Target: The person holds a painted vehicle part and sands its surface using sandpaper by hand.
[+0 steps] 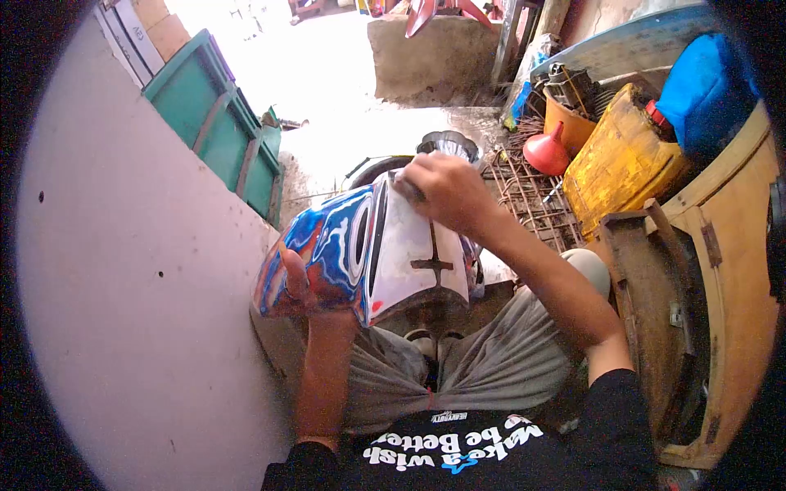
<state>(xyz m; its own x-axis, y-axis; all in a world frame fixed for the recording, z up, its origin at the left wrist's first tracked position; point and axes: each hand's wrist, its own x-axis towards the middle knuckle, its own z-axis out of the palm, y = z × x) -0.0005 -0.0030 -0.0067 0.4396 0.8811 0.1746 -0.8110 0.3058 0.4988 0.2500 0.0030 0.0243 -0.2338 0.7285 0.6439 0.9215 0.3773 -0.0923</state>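
A curved painted shell [401,245], like a vehicle body panel, rests across my lap. Swirls of blue, orange and white cover its left side, while a pale matte band with a dark cross-shaped slot runs down its middle. My left hand [307,286] holds the shell's lower left side, thumb raised along the surface and some fingers hidden. At the far upper end of the pale band, my right hand [450,186] is closed around a small dark pad [407,188] against the surface. The pad's exact kind cannot be made out.
A white wall [147,270] stands close on the left, with a green metal panel [205,114] beyond. At right are a yellow jerrycan [618,159], a red funnel [547,150], rusty wire mesh [532,196] and a wooden frame [729,278]. A dark-rimmed container [449,143] sits behind the shell.
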